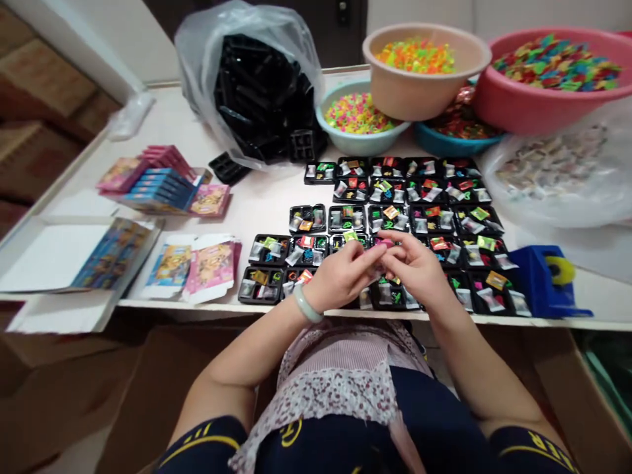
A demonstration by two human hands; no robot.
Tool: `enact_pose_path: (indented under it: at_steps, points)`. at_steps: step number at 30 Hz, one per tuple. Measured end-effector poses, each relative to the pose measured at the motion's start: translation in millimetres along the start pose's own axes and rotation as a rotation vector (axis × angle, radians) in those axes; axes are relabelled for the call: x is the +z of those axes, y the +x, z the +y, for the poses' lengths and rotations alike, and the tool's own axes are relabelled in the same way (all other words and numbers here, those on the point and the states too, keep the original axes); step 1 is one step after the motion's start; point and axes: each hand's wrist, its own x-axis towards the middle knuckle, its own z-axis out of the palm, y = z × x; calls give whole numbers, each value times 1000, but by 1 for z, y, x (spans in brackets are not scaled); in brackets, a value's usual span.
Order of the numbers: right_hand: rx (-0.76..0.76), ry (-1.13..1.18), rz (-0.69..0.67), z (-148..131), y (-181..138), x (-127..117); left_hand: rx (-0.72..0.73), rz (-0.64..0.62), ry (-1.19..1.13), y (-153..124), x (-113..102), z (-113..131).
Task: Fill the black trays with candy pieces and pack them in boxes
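My left hand and my right hand meet above the front rows of small black trays, fingers pinched together around a small pink piece held between them. A pale bangle sits on my left wrist. The trays lie in rows on the white table, each holding little clear packets and bright bits. What else the fingers enclose is hidden.
A clear bag of stacked black trays stands at the back. Basins of coloured bits: beige, pale blue, red. A bag of packets lies right, a blue tape dispenser near the edge, flat printed cartons left.
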Motion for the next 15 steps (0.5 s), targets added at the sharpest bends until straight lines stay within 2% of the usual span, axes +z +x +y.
enact_pose_path:
  at_steps: [3,5,7,9,11,15]
  points:
    - [-32,-170,6,8,6,5,-33,44,-17,-7,1,-10]
    - [-78,-385,8,10,11,5,-84,56,-74,-8,1,-15]
    - [-174,-624,33,12,20,5,-162,91,-165,-9,-1,-22]
    - [-298,-745,17,14,34,8,-251,173,-267,-11,-9,-32]
    - [-382,-697,-80,16,53,15,-307,219,-342,-16,-25,-49]
    - [-417,-504,-355,19,104,39,-355,103,-352,-38,-81,-103]
